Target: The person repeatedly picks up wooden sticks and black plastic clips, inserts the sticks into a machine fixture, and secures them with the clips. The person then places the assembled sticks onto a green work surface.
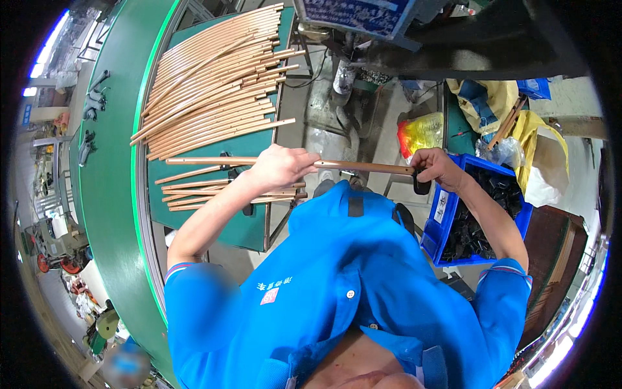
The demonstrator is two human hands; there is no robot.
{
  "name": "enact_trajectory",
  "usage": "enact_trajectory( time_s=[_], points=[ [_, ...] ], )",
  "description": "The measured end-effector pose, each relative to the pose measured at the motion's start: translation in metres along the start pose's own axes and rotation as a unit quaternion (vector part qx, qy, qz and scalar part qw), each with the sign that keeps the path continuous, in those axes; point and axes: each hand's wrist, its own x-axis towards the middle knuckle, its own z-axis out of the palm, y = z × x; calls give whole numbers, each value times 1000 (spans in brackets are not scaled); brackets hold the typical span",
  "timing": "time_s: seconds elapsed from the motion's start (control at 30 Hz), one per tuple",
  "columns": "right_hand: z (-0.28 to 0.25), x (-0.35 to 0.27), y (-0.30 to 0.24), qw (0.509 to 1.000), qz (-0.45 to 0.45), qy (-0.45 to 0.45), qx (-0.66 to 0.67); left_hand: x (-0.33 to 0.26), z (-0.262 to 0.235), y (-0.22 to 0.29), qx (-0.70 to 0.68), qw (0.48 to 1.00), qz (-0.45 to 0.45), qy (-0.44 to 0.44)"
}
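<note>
A copper-coloured tube with small holes runs level in front of my body. My left hand is wrapped around its middle, palm down. At the tube's right end, my right hand grips a black plastic fitting; the fingers partly hide how it meets the tube. To the left, on a green table, lies a large pile of similar tubes. A smaller group of tubes lies nearer me, with black pieces among them. Beside my right forearm, a blue bin holds many black fittings.
A green conveyor belt with a bright green edge runs along the left, carrying several dark grey parts. A machine stands ahead. Beyond the bin are a yellow-and-red bag and a yellow sack.
</note>
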Motion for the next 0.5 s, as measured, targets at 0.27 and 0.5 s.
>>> enact_trajectory(
  time_s=[0.27, 0.5],
  points=[
    [68, 35, -39, 936, -86, -107, -325, 25, 18, 35, -129, 984, 29, -122],
    [99, 79, -68, 950, -132, -61, -276, 38, 9, 33, 28, 999, 34, 6]
  ],
)
